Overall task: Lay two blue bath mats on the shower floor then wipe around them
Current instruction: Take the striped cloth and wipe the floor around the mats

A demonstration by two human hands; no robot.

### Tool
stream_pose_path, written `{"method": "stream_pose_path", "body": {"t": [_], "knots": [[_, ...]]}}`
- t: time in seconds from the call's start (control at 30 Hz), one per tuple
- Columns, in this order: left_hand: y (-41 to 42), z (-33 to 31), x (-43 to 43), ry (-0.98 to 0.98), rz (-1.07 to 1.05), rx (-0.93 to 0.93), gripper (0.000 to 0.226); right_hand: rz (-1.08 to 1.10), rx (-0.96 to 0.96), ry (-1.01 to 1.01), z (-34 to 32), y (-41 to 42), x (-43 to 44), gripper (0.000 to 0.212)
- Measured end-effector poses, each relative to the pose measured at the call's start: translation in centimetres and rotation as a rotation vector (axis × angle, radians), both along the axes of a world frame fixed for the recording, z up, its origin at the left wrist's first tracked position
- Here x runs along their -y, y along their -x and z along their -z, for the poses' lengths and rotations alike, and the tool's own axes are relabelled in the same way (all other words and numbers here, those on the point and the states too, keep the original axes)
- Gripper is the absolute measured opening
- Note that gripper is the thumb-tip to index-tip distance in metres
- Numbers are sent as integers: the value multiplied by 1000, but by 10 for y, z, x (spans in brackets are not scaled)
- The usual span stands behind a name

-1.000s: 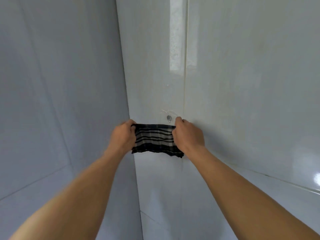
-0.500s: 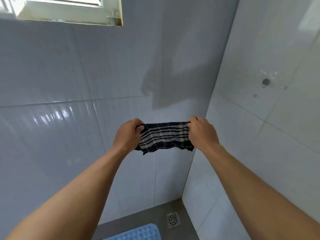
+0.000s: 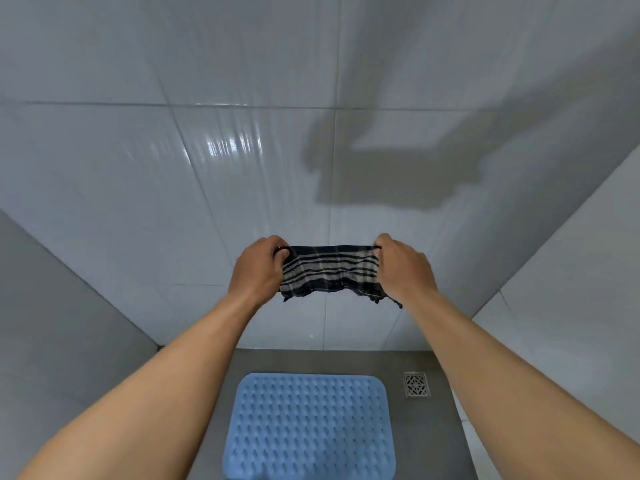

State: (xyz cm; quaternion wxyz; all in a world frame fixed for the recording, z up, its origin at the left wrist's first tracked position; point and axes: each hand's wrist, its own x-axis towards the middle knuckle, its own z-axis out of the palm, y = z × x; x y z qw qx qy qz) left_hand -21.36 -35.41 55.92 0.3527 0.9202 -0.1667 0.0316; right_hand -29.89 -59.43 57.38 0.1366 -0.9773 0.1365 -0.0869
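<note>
From the head camera I see the left hand [image 3: 258,268] and the right hand [image 3: 403,268] held up above the blue bath mat [image 3: 308,427]. Each has its fingers curled and pinches one end of a dark striped cloth [image 3: 330,271], which is pulled taut between them in front of the white tiled wall [image 3: 173,202] beyond the mat. The mat lies flat on the grey shower floor [image 3: 422,445], and a square floor drain [image 3: 416,384] sits near its far right corner, not touching it.
</note>
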Motion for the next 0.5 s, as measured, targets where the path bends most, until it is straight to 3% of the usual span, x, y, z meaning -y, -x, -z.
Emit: {"method": "stream_pose_path", "body": {"t": [0.3,0.5], "knots": [[-53,130,-69,-23,-23,-163,18,17,-109,-74,128,-50,-71,17],[-87,261,-86,-39,-124,-232,16,32,-81,-174,269,-85,-97,18]]}}
